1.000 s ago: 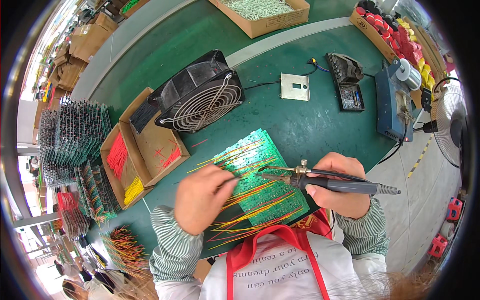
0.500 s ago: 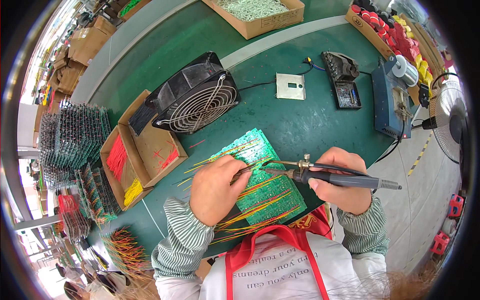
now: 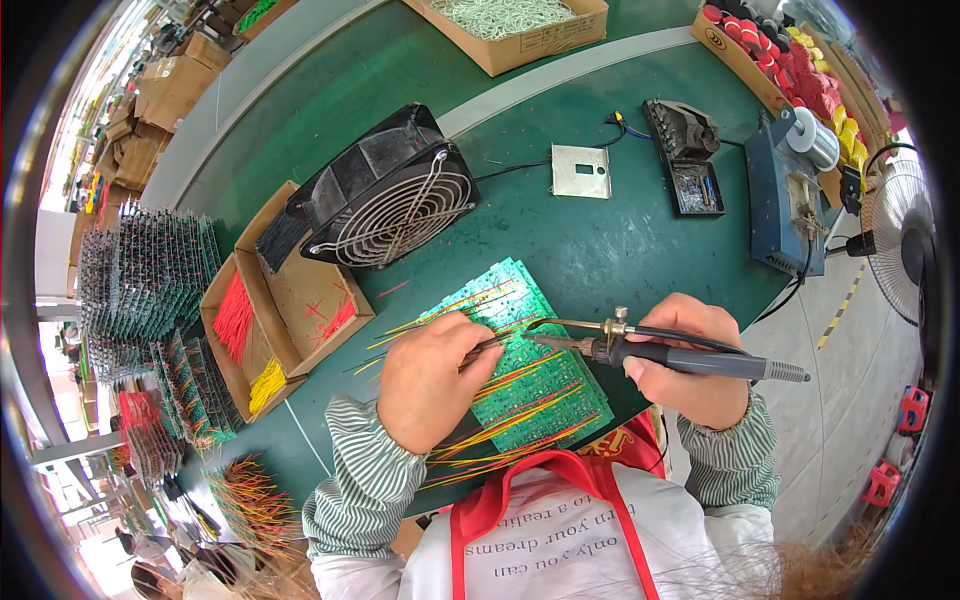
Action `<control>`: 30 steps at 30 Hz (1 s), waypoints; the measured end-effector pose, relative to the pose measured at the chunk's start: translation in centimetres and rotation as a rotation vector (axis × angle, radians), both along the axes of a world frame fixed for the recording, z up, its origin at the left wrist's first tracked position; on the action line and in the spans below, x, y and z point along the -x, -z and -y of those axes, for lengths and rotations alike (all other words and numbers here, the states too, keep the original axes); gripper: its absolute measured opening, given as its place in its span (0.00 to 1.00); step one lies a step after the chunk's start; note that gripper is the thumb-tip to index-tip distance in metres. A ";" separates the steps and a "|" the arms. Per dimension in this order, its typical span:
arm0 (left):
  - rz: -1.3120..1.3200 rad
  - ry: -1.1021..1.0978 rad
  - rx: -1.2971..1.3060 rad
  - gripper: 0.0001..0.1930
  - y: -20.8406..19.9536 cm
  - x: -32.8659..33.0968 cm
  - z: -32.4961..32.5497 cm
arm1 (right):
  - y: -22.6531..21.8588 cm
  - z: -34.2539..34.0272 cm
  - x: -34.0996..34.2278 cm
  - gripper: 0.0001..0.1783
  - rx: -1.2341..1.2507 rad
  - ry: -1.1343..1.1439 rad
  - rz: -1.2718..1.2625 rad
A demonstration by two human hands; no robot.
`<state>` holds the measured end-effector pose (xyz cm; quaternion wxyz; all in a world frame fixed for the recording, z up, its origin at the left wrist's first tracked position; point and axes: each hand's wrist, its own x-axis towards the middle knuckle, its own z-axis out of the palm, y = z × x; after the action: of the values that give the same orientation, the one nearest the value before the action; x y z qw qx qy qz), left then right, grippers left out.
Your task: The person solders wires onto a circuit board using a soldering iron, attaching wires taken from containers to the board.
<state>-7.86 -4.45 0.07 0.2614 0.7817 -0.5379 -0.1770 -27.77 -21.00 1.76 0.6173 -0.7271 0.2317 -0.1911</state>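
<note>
The green board (image 3: 555, 365) lies on the desk (image 3: 640, 260) in front of you, and many red and yellow wires (image 3: 510, 424) are across it, going out past its left edge. Your left hand (image 3: 432, 380) is above this left side; its grip is narrow, with a dark wire (image 3: 488, 345) pinched in the fingertips. Your right hand (image 3: 695, 365) has its grip closed around the iron (image 3: 690, 360), whose tip points left, over the board; whether it touches, I cannot tell. Beyond your left hand there is a black fan (image 3: 395, 200), and just beside it a carton (image 3: 295, 290) with more wires. Farther right stand a metal plate (image 3: 580, 172) and a blue machine (image 3: 773, 205).
</note>
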 end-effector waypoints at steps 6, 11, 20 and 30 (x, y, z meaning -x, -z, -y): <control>0.265 -0.189 0.092 0.05 -2.4 -2.7 -1.5 | -0.1 0.2 0.5 0.09 0.011 0.031 -0.022; 0.165 -0.151 0.060 0.05 -2.7 -0.6 -0.2 | 0.3 0.7 1.4 0.09 0.068 0.053 -0.034; -0.055 0.014 0.029 0.06 0.4 0.8 2.2 | 0.2 0.8 1.2 0.09 -0.009 0.076 -0.048; -0.088 0.025 0.015 0.06 0.4 0.5 2.5 | 0.6 1.0 0.7 0.08 0.008 0.055 -0.040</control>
<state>-8.35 -6.93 -0.37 0.2884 0.7643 -0.5370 -0.2106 -28.52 -22.03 1.14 0.6043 -0.7265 0.2634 -0.1942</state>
